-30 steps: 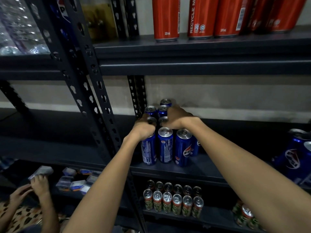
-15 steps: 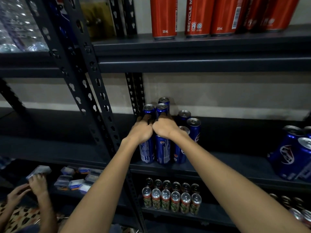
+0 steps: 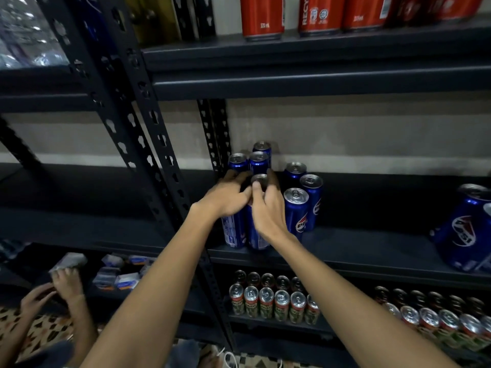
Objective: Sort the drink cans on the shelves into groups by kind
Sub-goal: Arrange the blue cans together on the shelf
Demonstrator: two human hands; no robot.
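Several tall blue cans [image 3: 258, 162] stand bunched at the left end of the middle shelf [image 3: 358, 251], against the upright post. My left hand [image 3: 225, 199] curls over the top of the front-left blue can [image 3: 233, 231]. Beside it, my right hand [image 3: 268, 211] grips a blue can [image 3: 259, 179] one row back, thumb on its silver lid and fingers behind it. Three more blue cans [image 3: 295, 211] stand just right of my hands, apart from the bunch. Another group of blue cans [image 3: 465, 229] sits at the far right of the same shelf.
Red cans [image 3: 263, 17] line the top shelf. Rows of green-and-red cans [image 3: 267, 301] fill the bottom shelf, with more green-and-red cans [image 3: 435, 322] to the right. A slanted black post [image 3: 148, 144] crosses the left. Another person's hands [image 3: 63, 285] handle small packets at lower left.
My right hand has come off the cans at the right and moved left beside my left hand. Three blue cans now stand uncovered to the right of both hands.
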